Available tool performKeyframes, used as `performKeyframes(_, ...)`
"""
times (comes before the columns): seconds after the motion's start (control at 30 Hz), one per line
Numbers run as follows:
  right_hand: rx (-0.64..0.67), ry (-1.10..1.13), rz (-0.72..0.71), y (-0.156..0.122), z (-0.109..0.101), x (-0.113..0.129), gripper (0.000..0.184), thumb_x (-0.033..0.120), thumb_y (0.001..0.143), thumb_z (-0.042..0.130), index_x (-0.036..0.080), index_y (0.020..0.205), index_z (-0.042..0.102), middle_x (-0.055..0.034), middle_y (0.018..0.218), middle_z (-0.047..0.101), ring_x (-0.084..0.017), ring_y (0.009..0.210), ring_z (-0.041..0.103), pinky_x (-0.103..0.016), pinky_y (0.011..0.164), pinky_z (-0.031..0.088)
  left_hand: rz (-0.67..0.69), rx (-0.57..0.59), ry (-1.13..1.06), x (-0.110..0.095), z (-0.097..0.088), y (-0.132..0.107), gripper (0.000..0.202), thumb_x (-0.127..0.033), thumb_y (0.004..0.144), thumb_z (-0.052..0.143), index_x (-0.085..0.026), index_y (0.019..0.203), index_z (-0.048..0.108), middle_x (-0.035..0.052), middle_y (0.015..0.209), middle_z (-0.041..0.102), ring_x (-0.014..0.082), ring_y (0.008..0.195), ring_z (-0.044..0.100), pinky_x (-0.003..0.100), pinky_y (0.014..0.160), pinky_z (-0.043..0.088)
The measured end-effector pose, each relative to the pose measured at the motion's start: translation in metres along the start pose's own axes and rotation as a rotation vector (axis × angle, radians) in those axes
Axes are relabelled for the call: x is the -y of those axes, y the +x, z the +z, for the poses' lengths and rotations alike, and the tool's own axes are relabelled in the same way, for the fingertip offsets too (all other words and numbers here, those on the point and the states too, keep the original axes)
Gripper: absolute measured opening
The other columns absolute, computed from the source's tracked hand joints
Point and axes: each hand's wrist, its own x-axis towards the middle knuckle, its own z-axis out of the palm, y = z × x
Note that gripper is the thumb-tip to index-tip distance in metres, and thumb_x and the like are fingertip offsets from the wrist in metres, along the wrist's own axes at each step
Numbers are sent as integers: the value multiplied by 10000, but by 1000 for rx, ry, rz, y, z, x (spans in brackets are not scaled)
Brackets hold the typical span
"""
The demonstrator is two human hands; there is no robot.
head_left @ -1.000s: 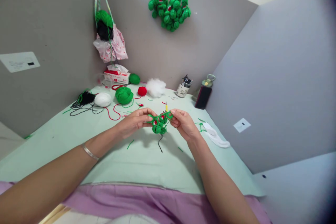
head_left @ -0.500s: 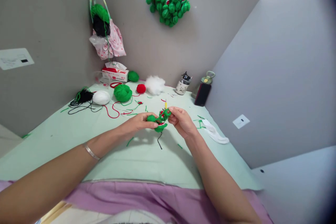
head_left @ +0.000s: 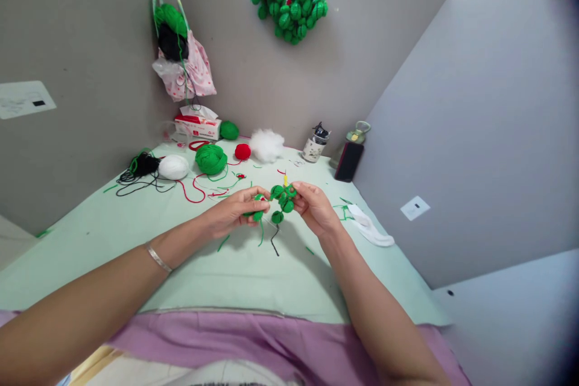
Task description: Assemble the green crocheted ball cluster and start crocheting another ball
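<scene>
Above the middle of the table, my left hand [head_left: 242, 210] pinches a small green crocheted piece [head_left: 257, 215] with a bit of red and white on it. A green yarn tail hangs from it. My right hand [head_left: 311, 204] is closed on a green crocheted cluster [head_left: 284, 196] made of small round balls. Just beyond the cluster, a small yellow thing [head_left: 285, 180] shows; whether it is held I cannot tell. A dark strand [head_left: 274, 241] lies below the hands. Whether the two green pieces are joined is hard to make out.
Green yarn [head_left: 211, 159], white yarn [head_left: 174, 167], red yarn [head_left: 243, 151] and white stuffing [head_left: 266, 145] lie at the back. A jar [head_left: 314, 148] and a phone [head_left: 350, 161] stand at the back right. A white cloth strip [head_left: 370, 226] lies right. Green crocheted pieces [head_left: 296, 9] hang on the wall.
My left hand has drawn slightly left with the red-and-white-marked green piece, away from the cluster. The cluster in my right hand has turned and now shows its round balls.
</scene>
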Motion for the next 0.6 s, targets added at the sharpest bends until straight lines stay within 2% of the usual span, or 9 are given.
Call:
performKeyframes(0.07,-2,3,10,0,0,1,375,429,664,857,159,606,603,75,508,381,-51,489,264,-213,473,225,-29,56,37,-4,-2,-3,305,-355,832,761,-197,1036,599,-72,668,438,42,495,269,205,490,226)
performKeyframes(0.23,5,34,8,-2,0,4,375,413,685,850,158,596,590,78,510,357,-48,487,256,-201,460,234,-70,156,123,-15,-10,-7,400,-304,798,777,-210,1144,602,-58,699,414,68,532,283,237,506,233)
performKeyframes(0.37,-13,113,-23,3,-9,6,358,374,681,859,155,611,585,78,543,362,-41,485,237,-191,433,229,-61,174,188,-18,-24,-6,360,-347,818,761,-205,1123,633,-76,650,311,69,514,153,251,478,120)
performKeyframes(0.43,-53,144,-50,7,-15,7,347,351,670,868,154,628,586,73,568,389,-36,486,248,-182,427,242,-40,106,218,-19,-30,-3,325,-396,871,701,-200,1125,648,-83,637,254,75,512,116,251,474,106)
performKeyframes(0.53,-96,152,-73,10,-21,8,366,334,655,878,163,620,558,70,584,404,-35,485,264,-176,416,254,74,-95,270,-19,-35,1,295,-440,931,580,-191,1071,654,-87,611,212,81,485,126,241,464,117)
performKeyframes(0.6,-106,149,-72,10,-23,9,381,343,643,887,164,616,552,67,590,414,-36,488,273,-174,411,258,203,-291,407,-18,-38,3,288,-429,933,539,-193,1053,651,-69,605,315,87,470,203,236,463,180)
